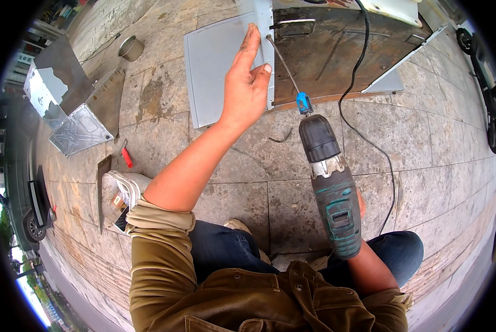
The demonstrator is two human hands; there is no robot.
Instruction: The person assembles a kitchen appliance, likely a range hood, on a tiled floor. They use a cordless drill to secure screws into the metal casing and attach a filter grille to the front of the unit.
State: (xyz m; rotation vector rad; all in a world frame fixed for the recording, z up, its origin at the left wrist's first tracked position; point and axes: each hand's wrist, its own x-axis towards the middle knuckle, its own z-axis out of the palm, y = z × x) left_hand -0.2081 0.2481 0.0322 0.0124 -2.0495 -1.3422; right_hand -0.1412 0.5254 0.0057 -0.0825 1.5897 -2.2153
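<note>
In my right hand [362,203], mostly hidden beneath it, is a black and teal power drill [336,193]. A long thin bit [284,61] with a blue collar [303,103] runs forward from its chuck. The bit's tip meets a screw or hole at the edge of a metal cabinet [325,61] with a rusty brown inside; which of the two I cannot tell. My left hand [246,91] lies against the cabinet's grey side panel [209,72], fingers stretched out, close to the bit's tip. Nothing is held in it.
A black cable [376,145] trails over the paving on the right. At left lie a red-handled tool [126,157], a white bucket [127,185] with things inside, bent sheet-metal parts [81,130] and a metal pot [131,48]. A short dark strip [281,136] lies before the cabinet.
</note>
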